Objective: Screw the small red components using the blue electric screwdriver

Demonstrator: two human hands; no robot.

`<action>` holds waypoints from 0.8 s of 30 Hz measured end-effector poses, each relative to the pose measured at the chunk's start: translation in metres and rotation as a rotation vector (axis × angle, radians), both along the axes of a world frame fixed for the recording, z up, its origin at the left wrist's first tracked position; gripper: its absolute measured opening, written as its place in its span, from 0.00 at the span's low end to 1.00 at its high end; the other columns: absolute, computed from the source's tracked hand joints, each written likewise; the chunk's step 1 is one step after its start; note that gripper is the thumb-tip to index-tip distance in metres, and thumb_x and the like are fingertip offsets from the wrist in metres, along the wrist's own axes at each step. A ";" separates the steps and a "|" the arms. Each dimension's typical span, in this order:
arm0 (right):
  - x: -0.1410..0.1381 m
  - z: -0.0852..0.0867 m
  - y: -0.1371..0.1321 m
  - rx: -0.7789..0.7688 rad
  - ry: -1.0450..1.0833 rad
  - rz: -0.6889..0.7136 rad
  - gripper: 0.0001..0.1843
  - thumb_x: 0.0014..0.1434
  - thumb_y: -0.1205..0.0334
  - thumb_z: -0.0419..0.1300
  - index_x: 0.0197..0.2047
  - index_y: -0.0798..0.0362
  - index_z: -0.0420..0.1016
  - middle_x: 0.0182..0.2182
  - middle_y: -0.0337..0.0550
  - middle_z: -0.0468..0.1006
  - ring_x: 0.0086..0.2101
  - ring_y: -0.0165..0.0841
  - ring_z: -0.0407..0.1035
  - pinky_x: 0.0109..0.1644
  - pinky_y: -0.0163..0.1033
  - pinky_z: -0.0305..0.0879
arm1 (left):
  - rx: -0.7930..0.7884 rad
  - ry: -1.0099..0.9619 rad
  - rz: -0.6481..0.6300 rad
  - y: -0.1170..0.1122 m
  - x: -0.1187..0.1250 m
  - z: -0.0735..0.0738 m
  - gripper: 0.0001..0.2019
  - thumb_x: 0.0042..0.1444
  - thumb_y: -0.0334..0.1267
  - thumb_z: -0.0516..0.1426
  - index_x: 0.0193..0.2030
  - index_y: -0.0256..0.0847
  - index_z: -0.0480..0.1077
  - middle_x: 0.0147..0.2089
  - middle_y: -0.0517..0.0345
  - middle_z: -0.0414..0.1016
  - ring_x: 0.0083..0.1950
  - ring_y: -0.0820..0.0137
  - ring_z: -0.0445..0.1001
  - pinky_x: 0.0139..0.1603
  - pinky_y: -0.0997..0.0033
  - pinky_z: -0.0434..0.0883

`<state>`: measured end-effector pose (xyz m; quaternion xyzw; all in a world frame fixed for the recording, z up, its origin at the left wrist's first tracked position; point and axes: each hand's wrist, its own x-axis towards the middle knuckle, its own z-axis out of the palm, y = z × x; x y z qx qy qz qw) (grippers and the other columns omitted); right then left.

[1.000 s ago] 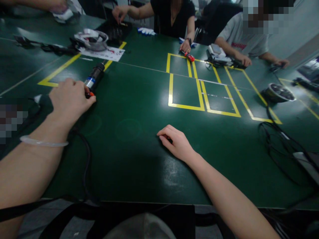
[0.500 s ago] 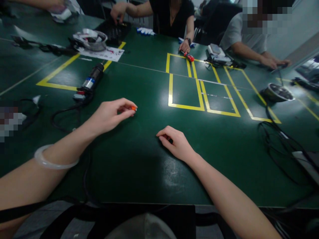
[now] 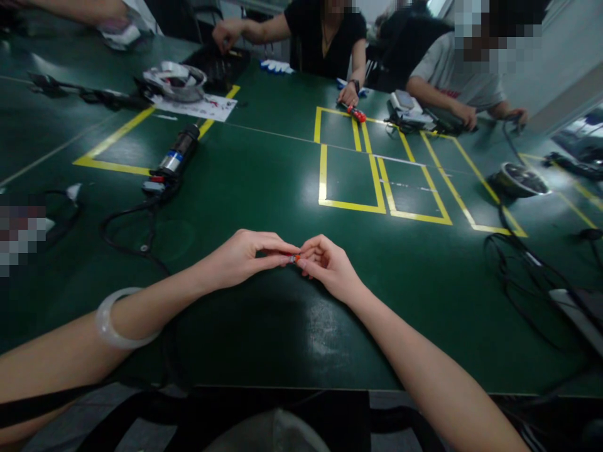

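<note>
Here | small orange piece point(image 3: 296, 258) | between both hands point(image 3: 241, 258) point(image 3: 333, 269), at fingertips point(image 3: 293, 248)

Shows as a tiny orange-and-silver piece point(image 3: 296, 258), partly hidden by fingertips. Lies roughly crosswise, silvery part toward the left hand point(image 3: 240, 256), orange part toward the right hand point(image 3: 333, 269). Sits pinched in the left thumb and fingers, right at the right fingertips. Too small for exact shape.
</note>
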<state>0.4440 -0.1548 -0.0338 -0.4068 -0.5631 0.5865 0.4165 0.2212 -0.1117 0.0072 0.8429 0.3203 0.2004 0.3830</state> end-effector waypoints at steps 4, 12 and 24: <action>-0.001 0.001 0.003 -0.098 0.071 0.029 0.21 0.53 0.48 0.71 0.40 0.52 0.69 0.31 0.37 0.77 0.26 0.25 0.72 0.29 0.32 0.68 | 0.009 -0.036 -0.029 0.000 0.000 -0.001 0.13 0.65 0.40 0.58 0.52 0.42 0.80 0.45 0.55 0.81 0.44 0.71 0.79 0.46 0.75 0.72; 0.000 0.005 0.003 -0.151 0.117 0.058 0.19 0.54 0.50 0.71 0.39 0.53 0.71 0.31 0.38 0.80 0.27 0.26 0.74 0.31 0.32 0.71 | 0.038 -0.055 0.040 -0.007 0.003 0.003 0.09 0.64 0.41 0.59 0.46 0.40 0.76 0.43 0.56 0.80 0.42 0.70 0.78 0.46 0.73 0.73; -0.001 0.007 0.001 -0.157 0.111 0.058 0.19 0.52 0.53 0.73 0.42 0.53 0.73 0.33 0.37 0.78 0.30 0.26 0.73 0.34 0.33 0.71 | 0.239 -0.015 -0.097 -0.011 0.003 0.002 0.05 0.67 0.35 0.53 0.41 0.39 0.69 0.47 0.51 0.75 0.50 0.68 0.74 0.52 0.69 0.70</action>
